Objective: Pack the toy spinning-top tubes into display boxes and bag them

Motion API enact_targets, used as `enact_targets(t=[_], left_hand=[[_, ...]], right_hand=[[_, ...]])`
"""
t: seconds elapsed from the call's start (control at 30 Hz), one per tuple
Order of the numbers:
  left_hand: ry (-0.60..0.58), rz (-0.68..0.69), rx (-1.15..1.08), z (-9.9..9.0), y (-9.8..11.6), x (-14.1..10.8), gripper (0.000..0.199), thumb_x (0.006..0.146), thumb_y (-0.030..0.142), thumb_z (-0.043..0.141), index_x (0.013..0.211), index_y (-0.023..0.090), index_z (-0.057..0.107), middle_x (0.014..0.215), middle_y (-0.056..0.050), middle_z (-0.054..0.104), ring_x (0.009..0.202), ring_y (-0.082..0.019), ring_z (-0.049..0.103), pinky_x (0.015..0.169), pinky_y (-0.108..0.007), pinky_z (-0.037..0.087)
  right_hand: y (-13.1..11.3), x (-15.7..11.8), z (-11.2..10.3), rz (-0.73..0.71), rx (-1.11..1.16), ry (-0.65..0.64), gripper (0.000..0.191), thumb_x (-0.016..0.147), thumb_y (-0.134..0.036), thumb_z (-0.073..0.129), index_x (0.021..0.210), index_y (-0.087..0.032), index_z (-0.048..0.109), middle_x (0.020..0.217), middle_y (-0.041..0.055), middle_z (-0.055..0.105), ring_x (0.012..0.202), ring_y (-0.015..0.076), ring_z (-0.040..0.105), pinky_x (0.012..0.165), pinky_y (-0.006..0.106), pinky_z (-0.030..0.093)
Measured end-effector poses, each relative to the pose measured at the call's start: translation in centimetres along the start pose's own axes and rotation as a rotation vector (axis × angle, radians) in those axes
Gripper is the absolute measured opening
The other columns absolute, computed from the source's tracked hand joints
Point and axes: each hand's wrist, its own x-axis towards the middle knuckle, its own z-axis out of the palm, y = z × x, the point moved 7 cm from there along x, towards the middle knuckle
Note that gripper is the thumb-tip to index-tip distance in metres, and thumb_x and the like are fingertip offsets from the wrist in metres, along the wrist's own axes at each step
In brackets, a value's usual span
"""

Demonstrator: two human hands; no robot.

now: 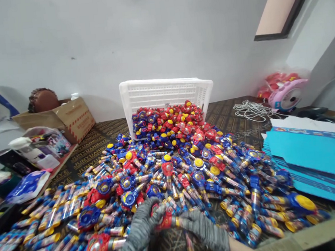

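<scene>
Both my hands wear grey knitted gloves and meet low in the middle of the pile. My left hand (143,226) is closed around the head of a red toy (166,220), whose round body shows between the fingers. The toy's narrow yellowish end points right, and the fingers of my right hand (205,231) are closed on it. The fingers partly cover that end. Near my left wrist lies another red toy (98,246) with a clear tube attached. Just below my hands a loose tube (189,243) with a yellow end rests on the dark table covering.
A tipped white plastic basket (166,86) spills red and blue toy heads (167,119) onto the table. Capped tubes (56,211) spread at left. Blue cardboard sheets (314,154) are stacked at right, near a pink fan (288,94) and white cable (252,110). A carton (74,119) stands back left.
</scene>
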Motion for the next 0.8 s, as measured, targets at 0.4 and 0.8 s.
enact_targets(t=[0.4, 0.8], left_hand=[[-0.153, 0.447, 1.183, 7.9, 9.4, 24.5, 0.048, 0.084, 0.023, 0.053, 0.131, 0.016, 0.050, 0.146, -0.015, 0.041, 0.133, -0.032, 0.037, 0.109, -0.047, 0.027], [-0.132, 0.355, 1.276, 12.0, 8.3, 35.3, 0.039, 0.089, 0.041, 0.052, 0.116, 0.013, 0.058, 0.122, -0.015, 0.058, 0.112, -0.029, 0.054, 0.092, -0.050, 0.043]], right_hand=[[4.0, 3.0, -3.6, -0.215, -0.697, 0.288, 0.048, 0.085, -0.040, 0.057, 0.129, -0.023, 0.058, 0.134, 0.0144, 0.055, 0.121, 0.0315, 0.054, 0.099, 0.045, 0.048], [12.7, -5.1, -14.0, 0.052, -0.788, 0.707, 0.034, 0.090, -0.036, 0.045, 0.104, -0.020, 0.072, 0.106, 0.0112, 0.072, 0.097, 0.0262, 0.068, 0.082, 0.039, 0.059]])
